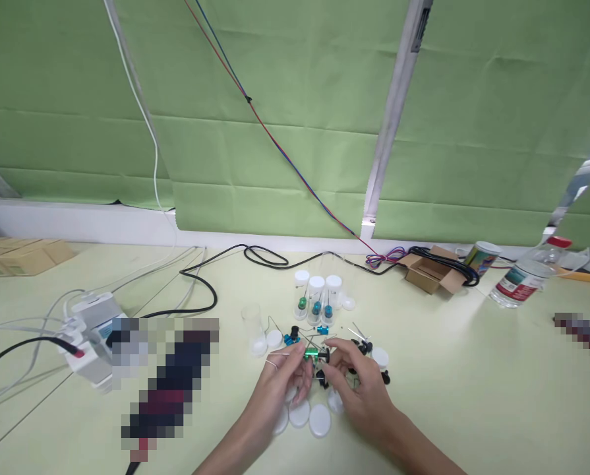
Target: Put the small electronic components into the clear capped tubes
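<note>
My left hand [283, 377] pinches a small shiny green cylinder [312, 353] with a thin metal wire running out to the left. At its other end, the fingers of my right hand [361, 382] close around a black end piece [326, 355]. Beneath and around both hands lie loose blue cylinders [323, 330], black pieces [385, 377] and thin metal wires. Several round white lids [320, 421] rest near my wrists. Behind the hands stand three clear tubes with white caps [316, 282], holding green or blue pieces with wires.
An uncapped clear tube [252, 320] stands left of the parts. Further left are a white power strip [94, 336] with cables and a pixelated dark object [171, 382]. An open cardboard box [430, 270], a printed can [481, 257] and a plastic bottle [515, 285] stand at back right.
</note>
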Tool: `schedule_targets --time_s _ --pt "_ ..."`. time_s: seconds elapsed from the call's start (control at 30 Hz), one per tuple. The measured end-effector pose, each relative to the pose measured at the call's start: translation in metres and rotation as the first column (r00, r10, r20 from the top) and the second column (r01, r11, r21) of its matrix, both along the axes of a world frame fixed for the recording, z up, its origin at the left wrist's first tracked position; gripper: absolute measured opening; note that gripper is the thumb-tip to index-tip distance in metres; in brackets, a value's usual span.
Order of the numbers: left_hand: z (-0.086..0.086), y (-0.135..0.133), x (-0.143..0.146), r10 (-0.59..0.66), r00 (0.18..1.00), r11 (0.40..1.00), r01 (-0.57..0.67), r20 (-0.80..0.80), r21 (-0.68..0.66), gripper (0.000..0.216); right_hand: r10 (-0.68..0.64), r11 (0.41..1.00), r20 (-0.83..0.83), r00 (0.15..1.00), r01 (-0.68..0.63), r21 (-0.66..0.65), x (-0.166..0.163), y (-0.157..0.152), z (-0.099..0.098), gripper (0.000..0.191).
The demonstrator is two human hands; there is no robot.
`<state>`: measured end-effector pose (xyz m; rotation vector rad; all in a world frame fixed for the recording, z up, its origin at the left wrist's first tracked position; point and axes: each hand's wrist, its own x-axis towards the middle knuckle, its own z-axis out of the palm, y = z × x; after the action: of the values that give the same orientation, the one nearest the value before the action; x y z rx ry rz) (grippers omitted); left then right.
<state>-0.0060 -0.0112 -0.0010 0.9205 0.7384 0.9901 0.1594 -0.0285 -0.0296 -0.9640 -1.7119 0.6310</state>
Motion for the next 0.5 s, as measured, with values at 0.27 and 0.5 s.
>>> schedule_targets --time_s 0.27,0.5 --pt "0.0019 -0.0008 0.0009 0.003 0.998 0.999 0.0 -0.058 0.04 0.04 -0.01 1.0 0.029 1.0 0.01 0.016 0.0 0.0015 -0.0021 0.018" --pt "0.0033 -0.0034 0.0006 -0.014 0.986 0.989 0.039 -0.167 0.145 0.048 -0.057 0.997 0.126 0.99 0.049 0.063 0.0017 0.0007 0.0056 0.029"
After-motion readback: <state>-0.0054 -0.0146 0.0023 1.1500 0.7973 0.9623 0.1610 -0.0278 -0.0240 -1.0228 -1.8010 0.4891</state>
